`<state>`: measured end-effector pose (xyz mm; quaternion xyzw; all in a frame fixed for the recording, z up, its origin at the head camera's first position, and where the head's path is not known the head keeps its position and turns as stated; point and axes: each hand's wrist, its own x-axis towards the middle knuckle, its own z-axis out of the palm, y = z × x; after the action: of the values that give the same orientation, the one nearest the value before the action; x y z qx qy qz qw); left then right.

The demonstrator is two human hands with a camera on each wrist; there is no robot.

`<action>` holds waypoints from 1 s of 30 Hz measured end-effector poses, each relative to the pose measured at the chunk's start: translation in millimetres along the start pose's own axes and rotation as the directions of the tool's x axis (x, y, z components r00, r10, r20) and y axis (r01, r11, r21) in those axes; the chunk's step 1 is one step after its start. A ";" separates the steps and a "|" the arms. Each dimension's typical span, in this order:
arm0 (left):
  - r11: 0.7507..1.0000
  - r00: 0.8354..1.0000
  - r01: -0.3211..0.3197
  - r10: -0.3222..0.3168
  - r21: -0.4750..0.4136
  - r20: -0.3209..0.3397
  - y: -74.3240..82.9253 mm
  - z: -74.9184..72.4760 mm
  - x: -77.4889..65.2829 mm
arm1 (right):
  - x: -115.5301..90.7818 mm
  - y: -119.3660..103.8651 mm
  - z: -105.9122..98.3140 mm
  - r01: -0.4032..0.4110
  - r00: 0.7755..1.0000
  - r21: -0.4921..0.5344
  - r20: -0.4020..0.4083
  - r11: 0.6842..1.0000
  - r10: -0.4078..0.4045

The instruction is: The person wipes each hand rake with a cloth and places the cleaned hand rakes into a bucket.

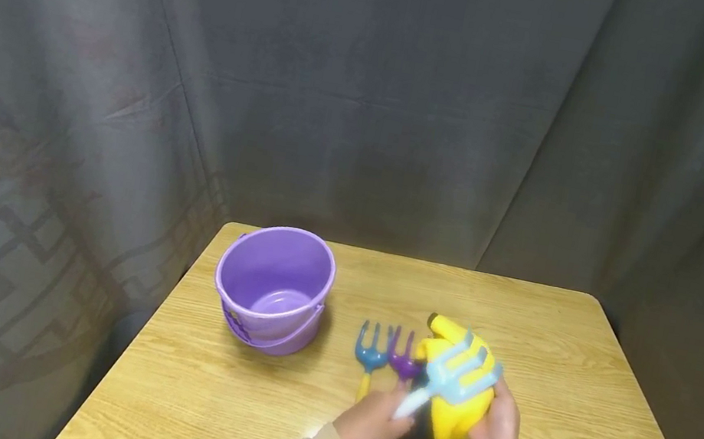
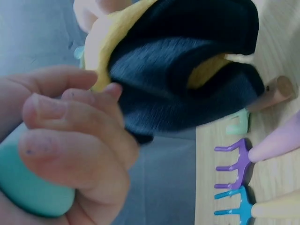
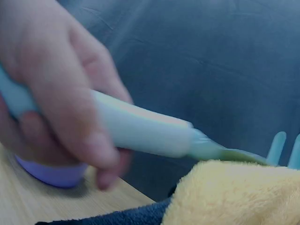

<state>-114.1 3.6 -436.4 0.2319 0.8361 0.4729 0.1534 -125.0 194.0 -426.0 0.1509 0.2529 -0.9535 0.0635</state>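
Left hand [image 1: 371,418] grips pale-blue rake [image 1: 447,381]; right hand [image 1: 500,421] seemingly holds cloth [image 1: 459,422] (yellow).

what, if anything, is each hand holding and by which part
The left hand holds the light-blue toy garden fork by its handle; the right hand holds the yellow plush cloth by its right side.

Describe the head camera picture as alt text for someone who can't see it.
A left hand grips a pale blue fork in front of a yellow and black cloth held by the right hand. Left of the cloth, a purple fork, a blue fork and a purple bucket sit on a wooden table.
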 end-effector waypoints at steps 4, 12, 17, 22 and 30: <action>0.999 0.998 0.030 -0.027 -0.045 0.058 -4.5 -2.6 -1.1 | 0.8 -5.7 0.3 0.004 0.990 -0.037 -0.143 0.999 -0.010; 0.989 0.989 0.126 -0.120 -0.083 0.083 -3.3 -4.1 -6.4 | -1.0 1.1 -5.5 0.146 0.965 -0.519 -0.111 0.842 -0.236; 0.986 0.983 0.155 -0.147 -0.064 0.109 -4.3 -9.1 -6.8 | -0.9 2.4 -9.4 0.272 0.928 -0.663 -0.012 0.697 -0.373; 0.989 0.984 0.138 -0.130 -0.058 0.122 -6.7 -11.9 -4.7 | -0.8 -0.4 -9.4 0.296 0.911 -0.704 0.004 0.645 -0.413; 0.983 0.983 0.142 -0.126 -0.119 0.132 -10.0 -13.0 -6.3 | -1.0 -7.2 -7.2 0.320 0.898 -0.685 -0.001 0.655 -0.440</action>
<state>-117.4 -13.6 -438.2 0.1939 0.8067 0.4986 0.2511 -123.7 203.9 -428.3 0.1406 0.6080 -0.7737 -0.1096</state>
